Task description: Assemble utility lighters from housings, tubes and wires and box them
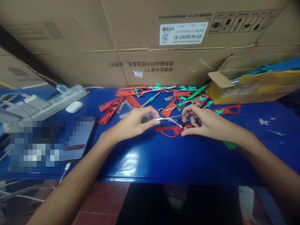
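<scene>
Pinching thin wires point(172, 120) fingertip-tight in left grip point(138, 123), with right grip point(206, 120) loosely curled beside black piece point(182, 124), hold not discernible, above red frame point(177, 131) on blue counter point(187, 159).

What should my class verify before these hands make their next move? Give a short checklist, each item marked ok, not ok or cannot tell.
1. Left hand pinches the thin silvery piece: ok.
2. Right hand firmly grips the small black part: cannot tell; it is close to the fingers, but contact is unclear.
3. White wires untangled: cannot tell; too fine and blurred.
4. Red shell piece with an oval opening rests on the blue table: ok, partly hidden by the right hand.
5. Loose red shells sorted: not ok; they lie jumbled among other parts.
6. White earbud case apart from the shells: ok.
</scene>
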`<state>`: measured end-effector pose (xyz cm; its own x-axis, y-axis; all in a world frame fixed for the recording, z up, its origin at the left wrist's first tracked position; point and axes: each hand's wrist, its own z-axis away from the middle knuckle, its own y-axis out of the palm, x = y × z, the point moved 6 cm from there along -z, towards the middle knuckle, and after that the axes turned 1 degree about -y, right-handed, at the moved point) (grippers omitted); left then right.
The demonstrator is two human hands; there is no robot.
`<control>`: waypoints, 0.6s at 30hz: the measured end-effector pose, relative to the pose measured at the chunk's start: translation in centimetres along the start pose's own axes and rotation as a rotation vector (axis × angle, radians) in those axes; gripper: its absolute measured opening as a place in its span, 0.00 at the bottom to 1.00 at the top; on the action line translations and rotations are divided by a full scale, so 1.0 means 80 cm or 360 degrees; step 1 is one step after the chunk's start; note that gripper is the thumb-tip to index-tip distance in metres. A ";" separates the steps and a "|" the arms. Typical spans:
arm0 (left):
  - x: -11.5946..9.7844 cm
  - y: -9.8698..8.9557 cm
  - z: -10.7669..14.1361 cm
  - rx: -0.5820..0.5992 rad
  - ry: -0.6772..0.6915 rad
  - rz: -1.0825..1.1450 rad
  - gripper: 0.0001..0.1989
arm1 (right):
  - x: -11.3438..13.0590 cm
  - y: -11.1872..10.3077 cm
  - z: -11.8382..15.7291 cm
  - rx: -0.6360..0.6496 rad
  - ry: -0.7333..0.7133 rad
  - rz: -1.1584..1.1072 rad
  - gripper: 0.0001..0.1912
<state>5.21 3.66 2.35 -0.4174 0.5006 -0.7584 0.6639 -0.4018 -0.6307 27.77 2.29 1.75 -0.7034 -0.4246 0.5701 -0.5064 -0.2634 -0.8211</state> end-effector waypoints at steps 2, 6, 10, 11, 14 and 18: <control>0.002 -0.004 0.001 -0.0044 -0.0049 0.0033 0.09 | 0.003 -0.001 -0.001 -0.0090 0.0009 0.0159 0.27; 0.003 -0.006 0.000 -0.0102 -0.0098 0.0101 0.11 | 0.008 -0.004 0.000 -0.0308 -0.0036 0.0294 0.23; 0.007 -0.002 0.000 -0.0072 -0.0188 0.0156 0.10 | 0.014 -0.006 0.003 -0.0394 -0.0243 0.0404 0.15; 0.007 -0.002 0.000 -0.0064 -0.0189 0.0132 0.10 | 0.015 -0.006 0.003 -0.0387 -0.0281 0.0410 0.14; 0.007 -0.001 0.000 -0.0055 -0.0121 -0.0105 0.09 | 0.016 -0.003 0.001 -0.0303 -0.0294 0.0352 0.13; 0.008 0.002 0.001 0.0020 -0.0069 -0.0501 0.07 | 0.014 0.003 -0.001 -0.0122 -0.0231 0.0199 0.12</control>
<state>4.98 3.86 1.73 -0.6276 0.5686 -0.5319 0.4903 -0.2421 -0.8373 26.79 1.83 2.21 -0.6865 -0.5720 0.4489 -0.4598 -0.1367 -0.8774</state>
